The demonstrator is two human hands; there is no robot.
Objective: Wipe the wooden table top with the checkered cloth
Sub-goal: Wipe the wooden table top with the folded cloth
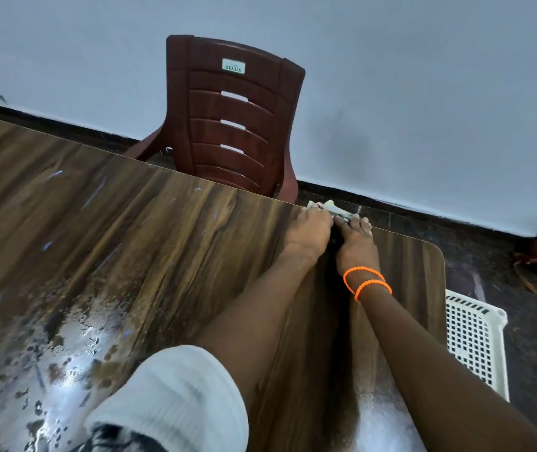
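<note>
Both my arms stretch across the wooden table top point(150, 230) to its far edge. My left hand point(309, 231) and my right hand point(356, 238) lie side by side, palms down, pressing the checkered cloth point(329, 206) against that far edge. Only a pale strip of the cloth shows beyond my fingertips; the remainder is hidden under my hands. Orange bead bracelets circle my right wrist. The near left part of the table glistens with wet streaks and droplets point(75, 340).
A dark red plastic chair point(228, 119) stands against the table's far side, just left of my hands. A white perforated basket point(475, 337) sits on the dark floor beside the table's right edge. A pale wall rises behind.
</note>
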